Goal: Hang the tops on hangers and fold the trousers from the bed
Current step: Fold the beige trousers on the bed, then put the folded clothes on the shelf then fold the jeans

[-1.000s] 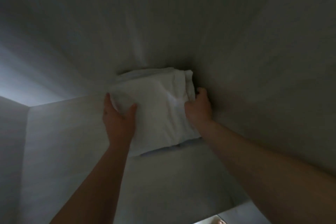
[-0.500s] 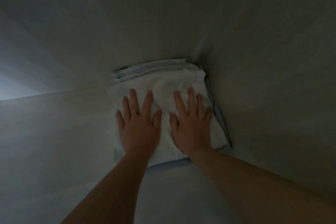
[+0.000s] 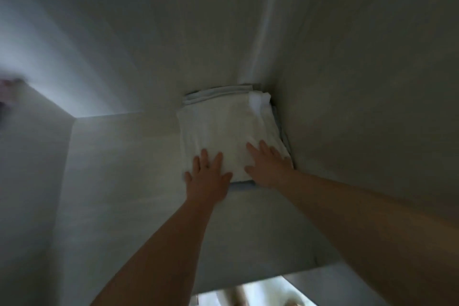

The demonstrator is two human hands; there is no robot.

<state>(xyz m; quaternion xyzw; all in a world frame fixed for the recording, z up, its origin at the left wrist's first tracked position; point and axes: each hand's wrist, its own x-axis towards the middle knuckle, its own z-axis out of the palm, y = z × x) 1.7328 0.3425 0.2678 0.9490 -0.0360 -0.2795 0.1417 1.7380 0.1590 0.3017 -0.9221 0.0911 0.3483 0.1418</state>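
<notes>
Dim shelf (image 3: pixel 124 181) corner: white folded garment (image 3: pixel 223 129) lies on a blue cloth (image 3: pixel 216 90). Left hand (image 3: pixel 207 176) and right hand (image 3: pixel 269 166) press flat on its near edge, fingers spread. Risk: dragging palms could skew the stack.

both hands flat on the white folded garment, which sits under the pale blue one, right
No: the head view shows the white folded garment atop the pale blue garment. Left hand and right hand are flat on it.

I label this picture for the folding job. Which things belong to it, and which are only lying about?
Job: white folded garment; pale blue garment under it; left hand; right hand.
Lying about: shelf; blurred thing at far left.
</notes>
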